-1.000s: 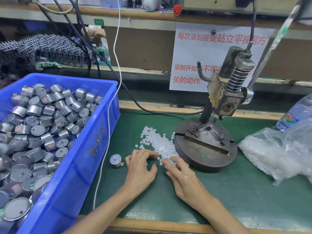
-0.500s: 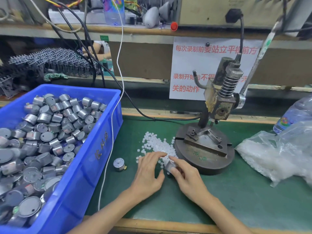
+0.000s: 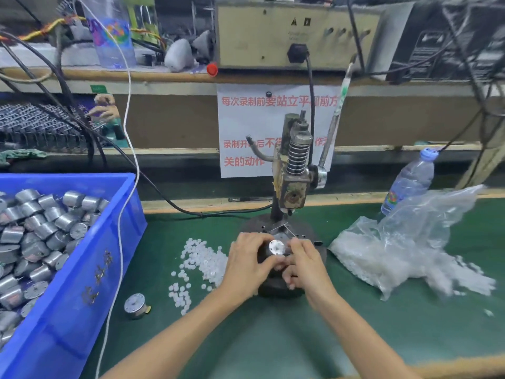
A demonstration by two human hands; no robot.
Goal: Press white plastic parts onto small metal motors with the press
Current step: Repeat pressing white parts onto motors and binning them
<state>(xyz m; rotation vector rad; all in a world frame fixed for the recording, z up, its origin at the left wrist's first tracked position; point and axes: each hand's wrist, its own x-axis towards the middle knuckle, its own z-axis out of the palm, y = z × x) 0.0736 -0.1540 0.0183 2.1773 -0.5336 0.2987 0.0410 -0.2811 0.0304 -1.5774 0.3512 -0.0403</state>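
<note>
Silver-faced and round, one motor (image 3: 276,247) sits between two sets of fingers. The left hand (image 3: 247,262) curls its fingers (image 3: 254,239) round the motor's left side, thumb underneath. The right hand (image 3: 306,266) pinches the motor's right edge. They hold it over the round base of the single press (image 3: 296,170), whose sprung head stands just beyond the fingertips. A pale blur lies just under the motor, between the two thumbs; I cannot tell whether it is a white part.

A second one, the loose motor (image 3: 135,306), lies alone on the green bench (image 3: 273,337), well to the left of the left hand and nearer the person. Between it and the left fingers spreads a scatter of white plastic parts (image 3: 202,262), far too many to count.

Further left, one blue crate (image 3: 82,296) holds a heap of motors (image 3: 41,233), also past counting, and its left part runs out of sight. Right of the right hand slumps one clear plastic bag (image 3: 410,250) of more white pieces, blurred at its far end, with one water bottle (image 3: 410,181) behind it. The hands hide most of the press base, and the press covers some characters on the paper notice (image 3: 246,127) behind it.
</note>
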